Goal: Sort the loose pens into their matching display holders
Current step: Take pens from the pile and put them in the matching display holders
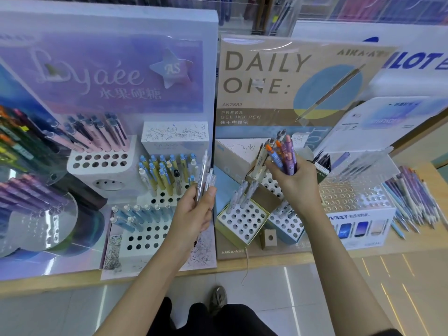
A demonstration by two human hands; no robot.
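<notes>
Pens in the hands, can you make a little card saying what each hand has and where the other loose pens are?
left hand: holds a few clear pens
right hand: grips a mixed bunch of pens, orange, blue, purple
loose pile: on the counter, far right
yellow-edged holder: between the hands, mostly empty holes

- Purple display board (109, 69): cursive "Lyaée" in large pale letters; "水果硬糖" beneath.
- Star (172, 69) stuck on that board: "AS".
- Beige display board (278, 69): "DAILY ONE:" in big capitals; lower left "AK2882", then "PRESS GEL INK PEN", then "速干中性笔". Top right, brand starting "AIKA", rest blurred.
- Front base strip (232, 251) of the beige display: "AIKA", rest unclear.
- White sign (409, 61), back right: blue "ILOT", first letter hidden.
- White holder box (358, 229), front face: "THFINDER 生活探索家", start hidden.
</notes>
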